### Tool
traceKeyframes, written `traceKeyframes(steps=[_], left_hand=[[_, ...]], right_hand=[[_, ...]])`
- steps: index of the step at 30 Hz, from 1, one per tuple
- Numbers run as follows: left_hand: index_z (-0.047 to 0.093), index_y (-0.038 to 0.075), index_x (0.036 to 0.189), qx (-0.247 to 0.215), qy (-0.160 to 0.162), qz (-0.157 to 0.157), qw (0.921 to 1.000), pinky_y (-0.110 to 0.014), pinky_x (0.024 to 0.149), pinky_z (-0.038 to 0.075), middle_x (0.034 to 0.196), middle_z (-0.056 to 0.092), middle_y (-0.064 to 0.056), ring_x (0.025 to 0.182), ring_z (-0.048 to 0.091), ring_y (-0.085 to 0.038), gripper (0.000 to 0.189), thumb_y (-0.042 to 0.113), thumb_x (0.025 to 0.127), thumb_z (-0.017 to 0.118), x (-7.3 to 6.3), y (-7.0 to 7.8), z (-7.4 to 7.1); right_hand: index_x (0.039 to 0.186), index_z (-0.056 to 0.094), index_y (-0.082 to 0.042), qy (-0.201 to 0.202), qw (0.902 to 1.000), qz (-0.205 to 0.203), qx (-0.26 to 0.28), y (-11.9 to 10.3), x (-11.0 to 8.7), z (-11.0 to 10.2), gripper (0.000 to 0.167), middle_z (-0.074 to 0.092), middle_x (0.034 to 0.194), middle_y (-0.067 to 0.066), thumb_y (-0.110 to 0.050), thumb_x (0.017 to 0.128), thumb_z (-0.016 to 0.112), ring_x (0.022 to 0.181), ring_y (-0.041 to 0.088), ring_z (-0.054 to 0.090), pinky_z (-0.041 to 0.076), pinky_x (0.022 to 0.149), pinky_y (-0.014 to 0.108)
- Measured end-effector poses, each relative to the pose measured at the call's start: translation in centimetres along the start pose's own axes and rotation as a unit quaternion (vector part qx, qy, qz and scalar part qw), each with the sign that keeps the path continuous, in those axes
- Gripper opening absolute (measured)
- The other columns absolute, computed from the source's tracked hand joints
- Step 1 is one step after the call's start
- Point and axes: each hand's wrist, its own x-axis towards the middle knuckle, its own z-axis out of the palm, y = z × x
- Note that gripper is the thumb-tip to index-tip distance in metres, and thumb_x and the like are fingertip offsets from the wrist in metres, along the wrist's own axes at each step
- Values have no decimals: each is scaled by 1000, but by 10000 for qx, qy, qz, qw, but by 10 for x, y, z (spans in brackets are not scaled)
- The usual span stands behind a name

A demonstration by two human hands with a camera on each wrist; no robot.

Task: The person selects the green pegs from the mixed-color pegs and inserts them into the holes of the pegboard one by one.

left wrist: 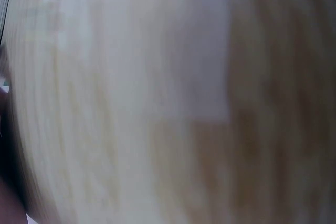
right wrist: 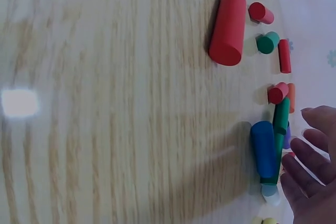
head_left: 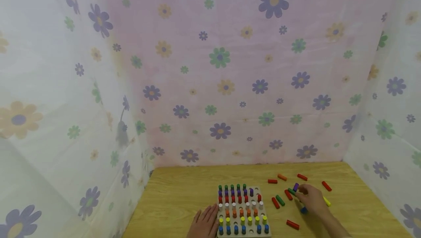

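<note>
In the head view, my left hand [head_left: 204,222] rests flat beside the left edge of a wooden pegboard [head_left: 244,235], its fingers extended. Rows of green, purple, red, white, orange, yellow and blue pegs stand in the board, with some holes bare. At the right, my right hand [head_left: 310,198] is over loose pegs, fingertips close to a green peg [head_left: 291,192]. The right wrist view has the fingers [right wrist: 307,156] spread and the thumb apart from the green peg [right wrist: 282,115]. A blue peg [right wrist: 263,149] lies near them. The left wrist view is blurred.
Several red pegs [head_left: 292,225] lie scattered right of the board, along with an orange peg [head_left: 281,177], a purple peg [head_left: 296,187], another green peg [head_left: 280,200] and a yellow peg [head_left: 326,201]. Flower-patterned sheets [head_left: 243,70] enclose the wooden table [head_left: 177,187].
</note>
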Motion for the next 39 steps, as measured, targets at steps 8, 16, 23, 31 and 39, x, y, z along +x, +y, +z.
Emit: traceKeyframes(steps=[8, 16, 23, 31, 39], left_hand=[[48, 24, 155, 7, 69, 40, 10000, -53, 116, 36, 157, 48, 8, 145, 44, -18, 67, 60, 109, 16, 0, -1, 1], [48, 24, 156, 21, 54, 19, 10000, -54, 117, 35, 156, 49, 7, 144, 45, -19, 68, 60, 109, 15, 0, 0, 2], [48, 24, 156, 37, 62, 8, 10000, -54, 117, 35, 156, 49, 7, 144, 45, -19, 69, 61, 108, 13, 0, 0, 2], [47, 24, 156, 24, 13, -14, 10000, -53, 117, 34, 156, 49, 7, 145, 44, -19, 70, 62, 108, 12, -1, 1, 0], [47, 25, 156, -15, -18, -60, 10000, -53, 118, 33, 156, 49, 7, 145, 44, -19, 73, 63, 107, 10, 0, 1, -1]], right_hand=[[111, 70, 9, 112, 9992, -47, -382, 7, 6, 10, 27, 72, 103, 16, -11, 94, 72, 96, 34, 69, 60, 82, 48], [104, 74, 4, 119, 9991, -89, -385, 8, 8, 17, 16, 74, 95, 7, -6, 91, 72, 91, 30, 70, 59, 79, 48], [100, 75, 4, 90, 9978, -152, -634, 4, 10, 18, 13, 74, 92, 6, -5, 90, 73, 89, 29, 69, 59, 77, 48], [99, 75, 4, 138, 9971, -217, -723, 3, 11, 20, 12, 74, 94, 10, -4, 89, 74, 91, 33, 69, 59, 78, 50], [93, 74, 3, 168, 9970, -258, -710, 2, 12, 21, 7, 72, 88, 7, -2, 88, 74, 85, 28, 69, 58, 74, 47]])
